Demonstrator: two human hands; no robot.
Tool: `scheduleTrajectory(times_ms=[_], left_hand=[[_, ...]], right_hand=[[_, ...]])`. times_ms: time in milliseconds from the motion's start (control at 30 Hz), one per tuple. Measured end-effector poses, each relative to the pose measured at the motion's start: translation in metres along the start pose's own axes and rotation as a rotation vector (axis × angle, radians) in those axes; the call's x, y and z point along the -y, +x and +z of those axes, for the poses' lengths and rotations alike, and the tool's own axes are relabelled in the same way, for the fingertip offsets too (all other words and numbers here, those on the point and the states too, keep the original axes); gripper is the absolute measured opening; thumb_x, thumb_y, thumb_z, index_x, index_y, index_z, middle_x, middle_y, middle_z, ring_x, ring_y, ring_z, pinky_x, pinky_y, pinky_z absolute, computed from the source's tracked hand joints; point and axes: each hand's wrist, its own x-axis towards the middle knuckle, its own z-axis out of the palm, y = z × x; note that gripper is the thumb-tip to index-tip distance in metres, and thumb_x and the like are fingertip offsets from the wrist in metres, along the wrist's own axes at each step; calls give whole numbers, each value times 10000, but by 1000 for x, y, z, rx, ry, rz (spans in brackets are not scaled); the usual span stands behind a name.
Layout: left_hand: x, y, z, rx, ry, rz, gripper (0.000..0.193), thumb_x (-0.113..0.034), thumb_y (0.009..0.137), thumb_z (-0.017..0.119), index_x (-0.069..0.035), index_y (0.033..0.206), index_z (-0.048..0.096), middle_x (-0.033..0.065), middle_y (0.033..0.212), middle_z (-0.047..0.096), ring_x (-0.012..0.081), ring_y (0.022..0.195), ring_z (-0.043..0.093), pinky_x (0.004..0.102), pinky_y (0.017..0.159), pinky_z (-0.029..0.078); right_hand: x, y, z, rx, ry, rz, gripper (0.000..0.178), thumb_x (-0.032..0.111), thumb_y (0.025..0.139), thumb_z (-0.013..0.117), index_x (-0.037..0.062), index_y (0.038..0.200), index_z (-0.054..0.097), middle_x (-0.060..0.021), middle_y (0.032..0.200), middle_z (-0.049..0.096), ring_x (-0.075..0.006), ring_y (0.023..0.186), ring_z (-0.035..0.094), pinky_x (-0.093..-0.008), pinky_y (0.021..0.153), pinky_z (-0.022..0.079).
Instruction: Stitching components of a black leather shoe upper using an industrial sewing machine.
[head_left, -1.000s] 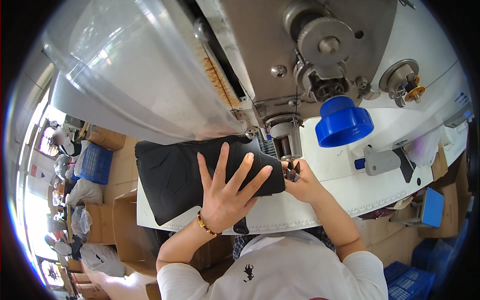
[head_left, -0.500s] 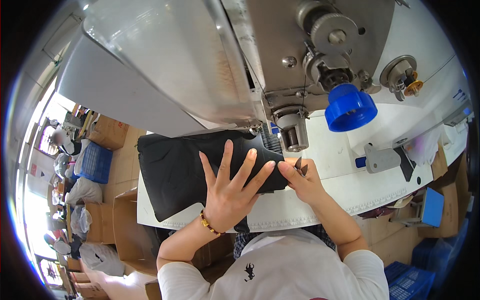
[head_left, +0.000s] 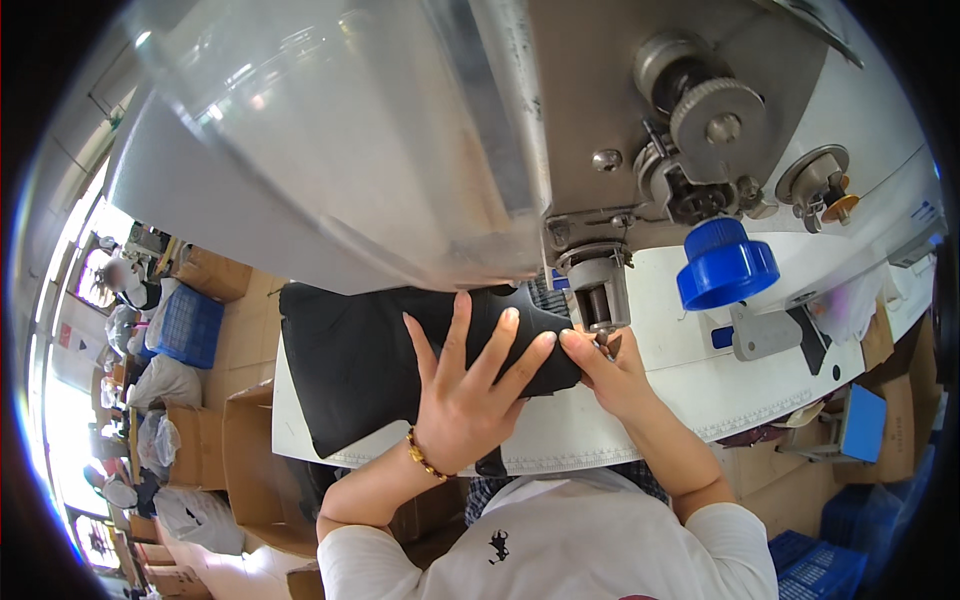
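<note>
A piece of black fabric [head_left: 345,365] lies on the white sewing table [head_left: 690,390], its far edge under the sewing machine [head_left: 590,120]. My left hand [head_left: 462,405] rests flat on top of it with fingers spread. At the fabric's right edge my right hand [head_left: 622,380] is closed, thumb and fingers pinching the cloth. The dark pointed blades of small thread snips [head_left: 607,346] stick out from the same hand; their handle is hidden. The machine's needle area is mostly hidden behind its clear guard [head_left: 400,150].
A blue cap-shaped part [head_left: 728,268] hangs off the machine's front, close above my right hand. Rightward stands a grey metal plate [head_left: 768,335]. Cardboard boxes [head_left: 245,470] and a blue crate [head_left: 190,325] sit on the floor at left, more blue crates [head_left: 820,565] at lower right.
The view has shifted, so the machine looks larger and lower. Both hands keep their places on the black fabric, which lies a little smoother at the left.
</note>
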Motion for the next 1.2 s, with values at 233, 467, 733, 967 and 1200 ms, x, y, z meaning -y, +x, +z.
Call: scheduleTrajectory(times_ms=[233,467,733,967,1200], left_hand=[[12,7,-4,18,-104,14,639,-130,508,690,-267,1114,540,64,1161,451,397,1159,338,701,846,172],[15,13,-7,37,-121,10,629,-141,485,708,-249,1086,559,59,1139,457,347,1102,391,690,840,199],[30,21,-11,46,-210,55,645,-186,444,756,-231,1060,569,56,1080,444,299,1023,439,597,844,260],[50,30,-14,78,-260,159,676,-218,424,775,-233,1066,564,62,1100,464,245,978,470,409,768,361],[61,35,-17,138,-296,187,670,-212,456,766,-236,1091,553,73,1051,500,257,944,503,393,763,405]], right_hand=[[3,7,6,-31,-15,-36,331,255,875,454,36,633,509,50,563,439,-17,526,356,-194,447,278],[-6,11,8,-112,3,-2,334,230,866,455,50,586,477,57,528,407,-20,498,330,-200,434,254],[-16,19,13,-150,-24,-131,356,267,866,455,45,588,477,43,505,410,-25,485,338,-207,425,259],[-16,14,22,-175,-38,-61,355,304,861,467,19,658,525,32,510,438,-23,484,382,-192,420,286],[-19,16,33,-290,94,-122,323,273,854,491,22,655,531,27,522,468,-19,479,407,-189,416,308]])
